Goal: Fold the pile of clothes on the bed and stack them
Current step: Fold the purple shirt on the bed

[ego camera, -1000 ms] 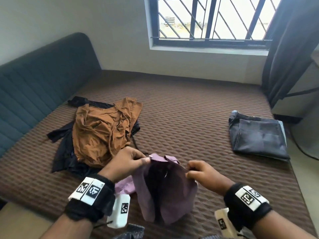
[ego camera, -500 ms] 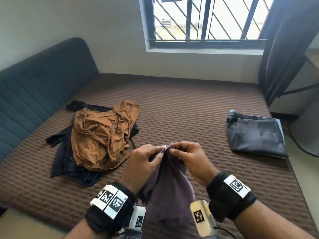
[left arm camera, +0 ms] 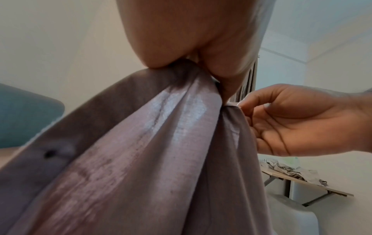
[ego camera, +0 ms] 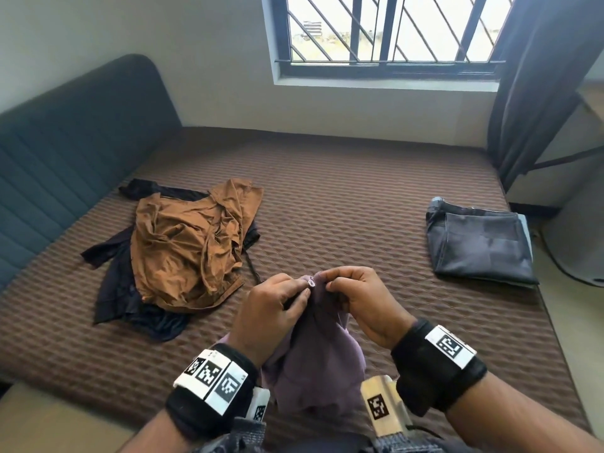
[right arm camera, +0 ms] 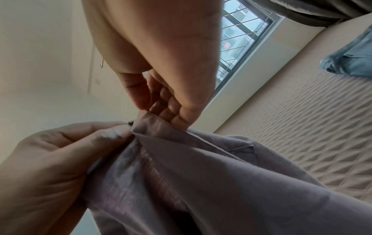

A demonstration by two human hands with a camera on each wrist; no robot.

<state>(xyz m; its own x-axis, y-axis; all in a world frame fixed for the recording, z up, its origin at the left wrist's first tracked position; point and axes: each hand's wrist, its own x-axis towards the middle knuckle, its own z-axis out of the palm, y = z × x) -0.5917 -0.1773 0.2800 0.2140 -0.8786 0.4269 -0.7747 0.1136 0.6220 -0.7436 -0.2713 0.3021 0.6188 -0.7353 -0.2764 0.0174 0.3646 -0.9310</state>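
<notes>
mauve shirt (ego camera: 318,364) hanging below left hand (ego camera: 271,310) and right hand (ego camera: 366,305) grip

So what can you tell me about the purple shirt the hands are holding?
The purple shirt is thin, soft-looking mauve cloth with a small button at its top edge. It hangs bunched and unfolded, in long creases, over the near edge of the brown bed. The left hand and right hand pinch its top close together at the button.
</notes>
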